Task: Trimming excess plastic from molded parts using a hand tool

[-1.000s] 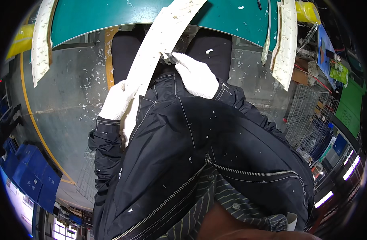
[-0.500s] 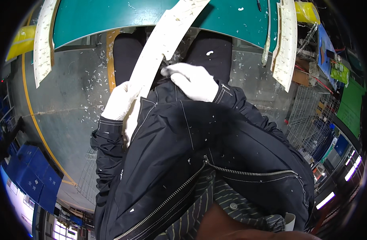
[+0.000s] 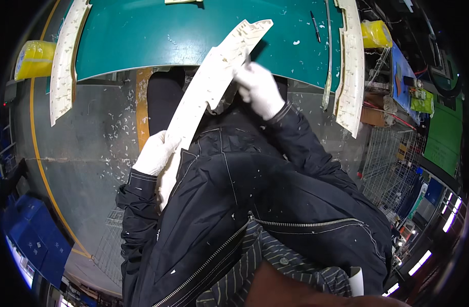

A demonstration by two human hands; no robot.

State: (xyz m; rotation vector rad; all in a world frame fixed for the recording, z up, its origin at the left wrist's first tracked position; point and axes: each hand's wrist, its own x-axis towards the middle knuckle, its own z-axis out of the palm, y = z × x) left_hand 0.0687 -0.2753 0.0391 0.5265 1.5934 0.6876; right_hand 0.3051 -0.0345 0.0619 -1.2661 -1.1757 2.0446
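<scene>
My left hand (image 3: 155,152), in a white glove, grips the near end of a long cream-coloured trim panel (image 3: 201,97). The panel slants from beside my left hip up over my lap, and its far end lies over the edge of the green table (image 3: 137,36). My right hand (image 3: 260,88), gloved too, is closed at the panel's right edge, past its middle. A small dark tool (image 3: 247,57) juts from the fingers towards that edge; motion blurs it, so its kind cannot be made out.
Similar cream panels line the table's left side (image 3: 65,66) and right side (image 3: 351,66). On the top lie a black pen (image 3: 315,26) and pale shavings; more shavings litter the floor (image 3: 114,148). Yellow rolls (image 3: 36,60) stick out at both sides. A wire cage (image 3: 390,148) stands right.
My right hand has moved from near my lap, farther forward along the panel's right edge. My left hand keeps its grip. The view has shifted, showing more of the table and the panel's far end.
</scene>
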